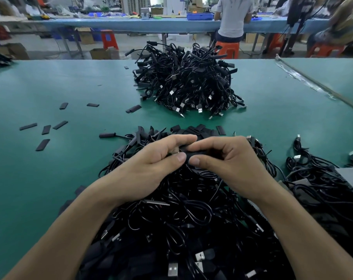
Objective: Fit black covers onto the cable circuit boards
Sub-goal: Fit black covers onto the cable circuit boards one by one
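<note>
Working at a green table [40, 188] strewn at left with loose black covers [46, 129]. Pinching one end of a black cover [193, 152] with the left hand [151, 166], thumb and fingers curled round it, above the near heap of cables [181, 219] at centre; gripping the other end with the right hand [228, 158], likewise curled, thumbs almost touching. Beyond them, the far heap of cables [187, 83]; at right, more cables [317, 184] over a grey tray [351, 174].
</note>
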`<control>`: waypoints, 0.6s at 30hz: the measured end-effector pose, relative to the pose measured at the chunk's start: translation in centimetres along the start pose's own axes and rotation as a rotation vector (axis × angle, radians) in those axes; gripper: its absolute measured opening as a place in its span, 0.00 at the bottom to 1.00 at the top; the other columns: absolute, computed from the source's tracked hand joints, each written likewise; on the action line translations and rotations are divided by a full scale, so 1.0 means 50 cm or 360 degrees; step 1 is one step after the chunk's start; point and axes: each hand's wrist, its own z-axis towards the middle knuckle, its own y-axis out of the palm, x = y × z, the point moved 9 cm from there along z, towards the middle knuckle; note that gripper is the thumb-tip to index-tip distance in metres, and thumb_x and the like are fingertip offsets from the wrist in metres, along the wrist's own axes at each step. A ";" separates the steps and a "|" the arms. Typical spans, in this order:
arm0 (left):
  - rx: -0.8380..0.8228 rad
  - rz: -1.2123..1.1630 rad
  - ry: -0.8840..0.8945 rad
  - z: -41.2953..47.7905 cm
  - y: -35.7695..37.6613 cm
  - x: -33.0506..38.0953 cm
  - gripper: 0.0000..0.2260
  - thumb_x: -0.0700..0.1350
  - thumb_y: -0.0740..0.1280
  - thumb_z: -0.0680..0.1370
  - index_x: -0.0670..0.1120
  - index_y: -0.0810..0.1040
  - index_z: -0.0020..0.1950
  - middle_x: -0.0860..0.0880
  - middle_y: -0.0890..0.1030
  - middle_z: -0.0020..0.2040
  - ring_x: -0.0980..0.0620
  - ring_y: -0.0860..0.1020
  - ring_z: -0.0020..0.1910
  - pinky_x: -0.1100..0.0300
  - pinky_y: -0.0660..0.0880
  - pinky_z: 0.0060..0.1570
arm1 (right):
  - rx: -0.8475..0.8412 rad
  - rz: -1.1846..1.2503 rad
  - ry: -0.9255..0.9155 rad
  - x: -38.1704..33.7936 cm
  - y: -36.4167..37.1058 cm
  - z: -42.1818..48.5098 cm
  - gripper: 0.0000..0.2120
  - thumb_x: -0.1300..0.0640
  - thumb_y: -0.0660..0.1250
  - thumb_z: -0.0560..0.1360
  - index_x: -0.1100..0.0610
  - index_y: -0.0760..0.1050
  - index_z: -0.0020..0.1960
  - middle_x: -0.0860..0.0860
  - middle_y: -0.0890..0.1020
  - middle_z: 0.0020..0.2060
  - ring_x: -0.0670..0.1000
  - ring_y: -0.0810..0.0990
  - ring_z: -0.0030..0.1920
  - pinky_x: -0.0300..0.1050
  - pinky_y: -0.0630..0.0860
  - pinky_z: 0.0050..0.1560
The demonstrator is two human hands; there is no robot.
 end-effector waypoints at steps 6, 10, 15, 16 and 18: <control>-0.0085 -0.0157 0.0008 -0.002 0.009 0.008 0.19 0.45 0.61 0.78 0.54 0.73 0.69 0.52 0.83 0.55 0.58 0.80 0.57 0.62 0.75 0.59 | 0.0025 -0.0015 -0.0082 -0.006 0.000 0.002 0.08 0.58 0.76 0.70 0.48 0.85 0.47 0.47 0.87 0.43 0.49 0.86 0.43 0.44 0.83 0.49; 0.0344 -0.0205 -0.0043 0.003 -0.040 -0.010 0.04 0.48 0.65 0.79 0.51 0.79 0.50 0.56 0.78 0.32 0.59 0.74 0.32 0.67 0.71 0.37 | 0.0209 -0.0008 -0.0143 -0.013 -0.028 0.003 0.07 0.56 0.74 0.70 0.47 0.83 0.46 0.41 0.86 0.37 0.41 0.83 0.35 0.33 0.78 0.39; 0.0493 -0.0076 0.0002 -0.001 -0.056 -0.013 0.11 0.55 0.68 0.77 0.50 0.83 0.42 0.52 0.83 0.34 0.60 0.76 0.30 0.71 0.72 0.33 | 0.0280 -0.0084 -0.0146 -0.012 -0.045 0.002 0.06 0.50 0.73 0.68 0.44 0.83 0.46 0.41 0.86 0.38 0.43 0.84 0.38 0.38 0.81 0.41; 0.0476 -0.0040 0.0029 -0.001 -0.052 -0.008 0.10 0.54 0.68 0.77 0.51 0.84 0.42 0.52 0.83 0.34 0.60 0.76 0.31 0.71 0.72 0.33 | 0.0271 -0.0090 -0.0149 -0.012 -0.043 0.001 0.06 0.51 0.73 0.69 0.44 0.82 0.46 0.40 0.85 0.37 0.41 0.83 0.36 0.35 0.79 0.39; 0.0488 0.0009 0.0063 -0.002 -0.051 -0.005 0.08 0.50 0.68 0.79 0.51 0.84 0.42 0.52 0.83 0.34 0.58 0.75 0.31 0.69 0.71 0.33 | 0.0233 -0.0103 -0.0161 -0.015 -0.036 0.001 0.06 0.52 0.73 0.69 0.46 0.82 0.46 0.38 0.84 0.35 0.39 0.81 0.33 0.30 0.75 0.37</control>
